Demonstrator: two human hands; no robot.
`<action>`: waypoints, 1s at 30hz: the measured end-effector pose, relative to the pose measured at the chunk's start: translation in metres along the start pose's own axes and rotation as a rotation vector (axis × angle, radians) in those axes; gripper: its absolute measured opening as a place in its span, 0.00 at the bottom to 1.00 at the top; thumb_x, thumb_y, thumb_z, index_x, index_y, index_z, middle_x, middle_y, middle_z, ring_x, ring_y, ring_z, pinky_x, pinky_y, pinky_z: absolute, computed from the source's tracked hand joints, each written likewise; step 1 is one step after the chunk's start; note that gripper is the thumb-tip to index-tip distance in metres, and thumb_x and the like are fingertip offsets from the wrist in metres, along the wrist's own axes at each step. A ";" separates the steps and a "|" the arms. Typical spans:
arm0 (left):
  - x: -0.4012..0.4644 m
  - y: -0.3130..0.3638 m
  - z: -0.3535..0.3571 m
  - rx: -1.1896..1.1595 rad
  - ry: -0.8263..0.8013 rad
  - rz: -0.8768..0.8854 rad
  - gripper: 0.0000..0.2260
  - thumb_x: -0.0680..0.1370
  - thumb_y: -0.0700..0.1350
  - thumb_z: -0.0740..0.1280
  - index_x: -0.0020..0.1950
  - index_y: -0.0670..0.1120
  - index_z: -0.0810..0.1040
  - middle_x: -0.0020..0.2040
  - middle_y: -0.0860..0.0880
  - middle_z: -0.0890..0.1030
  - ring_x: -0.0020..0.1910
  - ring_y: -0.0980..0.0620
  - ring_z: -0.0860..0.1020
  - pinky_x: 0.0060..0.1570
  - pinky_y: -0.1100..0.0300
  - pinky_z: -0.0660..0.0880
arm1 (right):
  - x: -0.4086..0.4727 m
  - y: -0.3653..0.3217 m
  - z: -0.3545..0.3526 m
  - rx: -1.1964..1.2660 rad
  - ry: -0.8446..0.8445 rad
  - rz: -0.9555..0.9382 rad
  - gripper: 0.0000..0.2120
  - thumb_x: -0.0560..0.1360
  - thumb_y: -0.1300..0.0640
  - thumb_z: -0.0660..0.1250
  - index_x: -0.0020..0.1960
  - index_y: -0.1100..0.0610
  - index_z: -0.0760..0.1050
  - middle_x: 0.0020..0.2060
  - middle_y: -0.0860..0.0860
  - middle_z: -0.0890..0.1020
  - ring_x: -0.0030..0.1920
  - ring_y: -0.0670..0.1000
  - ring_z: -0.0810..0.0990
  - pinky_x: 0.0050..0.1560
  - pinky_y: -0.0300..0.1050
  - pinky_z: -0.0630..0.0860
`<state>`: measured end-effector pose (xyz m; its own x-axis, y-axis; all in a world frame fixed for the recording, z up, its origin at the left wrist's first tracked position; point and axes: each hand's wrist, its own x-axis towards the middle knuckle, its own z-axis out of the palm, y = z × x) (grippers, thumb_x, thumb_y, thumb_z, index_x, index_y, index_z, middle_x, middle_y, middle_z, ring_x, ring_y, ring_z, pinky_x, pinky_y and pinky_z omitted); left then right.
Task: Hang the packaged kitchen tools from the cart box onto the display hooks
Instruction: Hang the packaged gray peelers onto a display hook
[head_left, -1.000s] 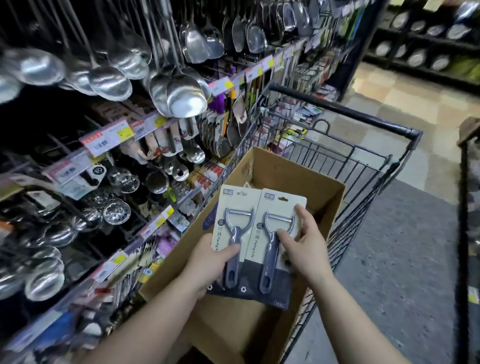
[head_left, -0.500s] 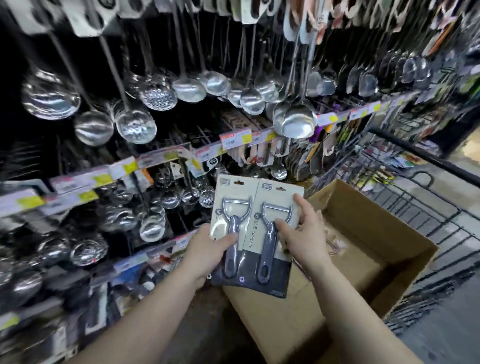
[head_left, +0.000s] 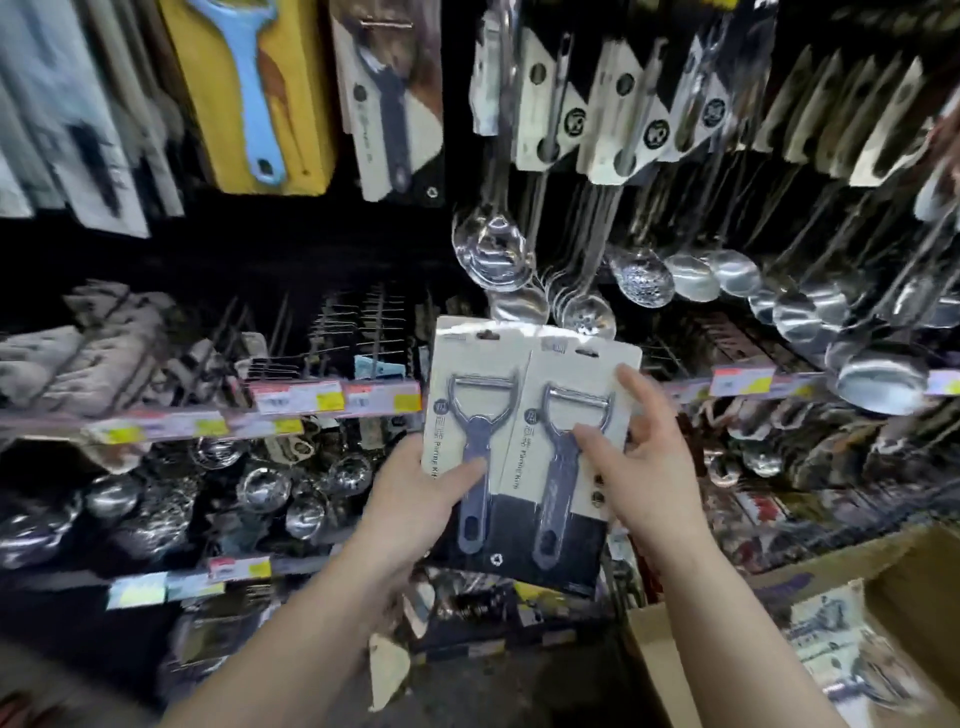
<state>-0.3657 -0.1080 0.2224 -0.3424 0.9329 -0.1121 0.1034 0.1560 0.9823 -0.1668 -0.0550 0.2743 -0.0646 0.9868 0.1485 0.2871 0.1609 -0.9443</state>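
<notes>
A dark open gap is seen above the held peeler cards (head_left: 524, 415); it is crowded from the right by hanging ladles (head_left: 493, 254) and capped by carded peelers (head_left: 387, 98).

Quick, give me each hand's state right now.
Left hand: grips the left peeler pack, thumb across its front.
Right hand: pinches the right peeler pack, index finger raised.

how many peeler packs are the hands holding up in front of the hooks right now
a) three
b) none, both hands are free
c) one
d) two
d: the left peeler pack and the right peeler pack sit side by side, held by the left hand and the right hand.
</notes>
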 end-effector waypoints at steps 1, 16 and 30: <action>0.002 0.003 -0.016 -0.005 0.017 0.016 0.11 0.77 0.49 0.73 0.57 0.49 0.82 0.51 0.54 0.87 0.52 0.52 0.85 0.60 0.45 0.78 | 0.002 -0.010 0.014 0.006 -0.009 -0.019 0.30 0.76 0.58 0.72 0.73 0.43 0.66 0.62 0.37 0.77 0.59 0.39 0.79 0.63 0.52 0.77; 0.030 0.039 -0.191 -0.040 0.227 0.166 0.09 0.78 0.48 0.73 0.56 0.49 0.82 0.49 0.57 0.87 0.52 0.57 0.84 0.50 0.59 0.77 | 0.025 -0.114 0.176 0.223 -0.124 -0.180 0.29 0.76 0.60 0.71 0.64 0.31 0.66 0.63 0.46 0.80 0.58 0.47 0.82 0.60 0.56 0.80; 0.051 0.100 -0.212 -0.060 0.289 0.296 0.08 0.78 0.47 0.72 0.57 0.50 0.81 0.51 0.57 0.86 0.50 0.59 0.83 0.45 0.63 0.74 | 0.057 -0.171 0.184 0.342 -0.103 -0.310 0.27 0.78 0.61 0.68 0.69 0.38 0.65 0.62 0.47 0.81 0.58 0.46 0.83 0.60 0.53 0.80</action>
<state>-0.5709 -0.1135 0.3467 -0.5545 0.8040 0.2147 0.1854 -0.1322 0.9737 -0.3954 -0.0293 0.3906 -0.1970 0.8836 0.4249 -0.0908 0.4150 -0.9053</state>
